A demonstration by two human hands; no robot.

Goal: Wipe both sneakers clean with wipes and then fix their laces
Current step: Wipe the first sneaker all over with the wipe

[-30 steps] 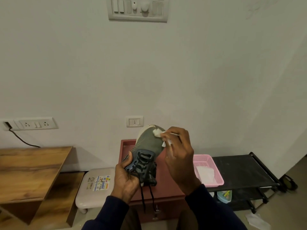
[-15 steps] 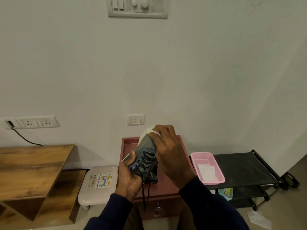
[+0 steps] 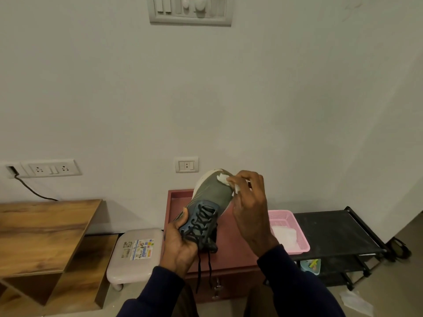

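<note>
Drawing back from the toe cap, the right hand (image 3: 250,207) pinches a white wipe (image 3: 222,179) in its fingers against the tip of the grey sneaker (image 3: 211,194); the wiping of this shoe seems unfinished. The left hand (image 3: 179,241) grips its laced middle above the maroon desk (image 3: 233,252), toe up toward the wall (image 3: 229,110), long axis steeply raised.

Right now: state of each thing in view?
sneaker: held up, toe pointing away.
laces: untied, ends dangling.
wipe: pressed on the toe.
left hand: grips the sneaker.
right hand: pinches the wipe.
pink basket: holds white material.
</note>
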